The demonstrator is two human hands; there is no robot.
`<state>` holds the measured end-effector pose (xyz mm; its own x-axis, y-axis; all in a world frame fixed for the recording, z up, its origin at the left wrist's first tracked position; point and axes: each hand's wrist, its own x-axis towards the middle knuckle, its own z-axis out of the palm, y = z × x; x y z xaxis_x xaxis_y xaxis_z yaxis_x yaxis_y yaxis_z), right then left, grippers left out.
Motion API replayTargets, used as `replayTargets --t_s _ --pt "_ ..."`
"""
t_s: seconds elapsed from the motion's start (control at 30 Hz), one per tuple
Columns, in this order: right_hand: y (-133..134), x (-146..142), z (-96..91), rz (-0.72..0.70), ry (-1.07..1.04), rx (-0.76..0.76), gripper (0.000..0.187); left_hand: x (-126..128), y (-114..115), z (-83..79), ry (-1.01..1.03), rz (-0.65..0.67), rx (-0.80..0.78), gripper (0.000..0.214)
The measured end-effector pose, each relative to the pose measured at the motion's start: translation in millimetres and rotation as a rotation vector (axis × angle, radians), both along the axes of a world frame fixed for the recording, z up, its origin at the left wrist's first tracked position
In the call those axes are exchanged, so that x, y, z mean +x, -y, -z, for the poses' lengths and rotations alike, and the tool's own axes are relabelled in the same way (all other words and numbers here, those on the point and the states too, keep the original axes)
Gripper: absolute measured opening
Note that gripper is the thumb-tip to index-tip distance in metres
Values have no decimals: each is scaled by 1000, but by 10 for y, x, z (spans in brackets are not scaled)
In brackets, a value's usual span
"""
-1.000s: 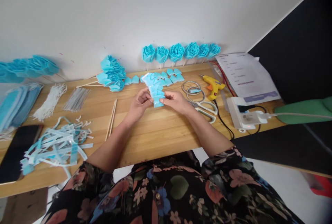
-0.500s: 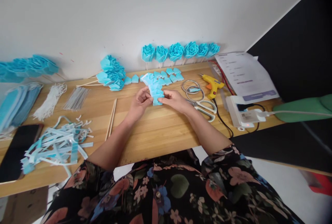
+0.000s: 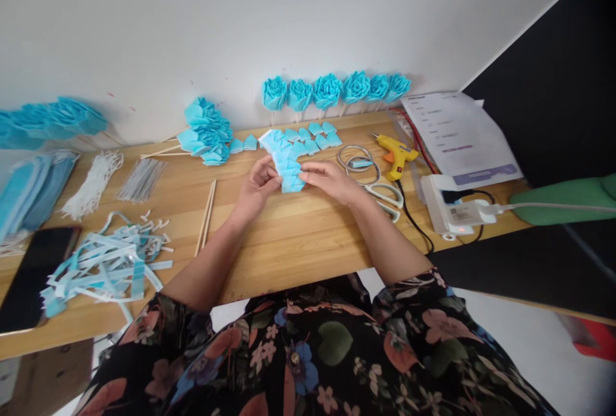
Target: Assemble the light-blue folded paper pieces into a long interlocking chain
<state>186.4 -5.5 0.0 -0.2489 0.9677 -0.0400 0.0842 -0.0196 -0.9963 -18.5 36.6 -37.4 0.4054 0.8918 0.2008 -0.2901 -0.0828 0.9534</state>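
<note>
Between my hands is a strip of overlapping light-blue fabric petals, tilted with its upper end to the left. My left hand is closed on the strip's left edge, thumb near the lower end. From the other side my right hand grips the lower right edge with thumb and fingertips. Just beyond the strip, several loose blue petals lie in rows, partly hidden by it. To the right of my right hand are scissors, half covered by the hand, and a roll of wire.
Finished blue flowers line the wall, with more piled at the left. A yellow glue gun and a power strip sit right. Left lie wooden sticks, cut scraps, a phone and face masks.
My right hand has shifted slightly up along the strip's right edge, its fingers straighter, covering more of the scissors. My left hand keeps its hold.
</note>
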Motion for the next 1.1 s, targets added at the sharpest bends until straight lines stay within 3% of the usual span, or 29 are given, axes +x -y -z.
replayTargets --t_s 0.33,0.77,1.1 --pt "-13 -29 57 100 183 106 33 17 26 2 37 18 -35 52" --pt "2 -78 55 48 65 40 31 19 33 -11 10 41 -24 59" --pt "-7 -56 80 28 150 60 27 27 63 -39 -4 83 -31 56"
